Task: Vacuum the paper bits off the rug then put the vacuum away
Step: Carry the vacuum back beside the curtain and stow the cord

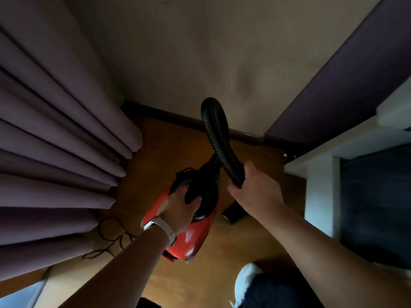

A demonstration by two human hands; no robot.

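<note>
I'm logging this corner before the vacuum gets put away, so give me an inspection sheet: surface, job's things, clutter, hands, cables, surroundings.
Surface: wooden floor; no rug in view.
Job's things: red vacuum with its black hose looping upward; a black nozzle piece shows beneath the right forearm; no paper bits seen.
Clutter: nothing seen.
Hands: left hand grips the vacuum's black top handle; right hand grips the hose, fingers curled round it.
Cables: dark cord lies in loose loops on the floor beside the curtain.
Surroundings: pleated curtain on the left, plain wall ahead, white furniture on the right.
</note>
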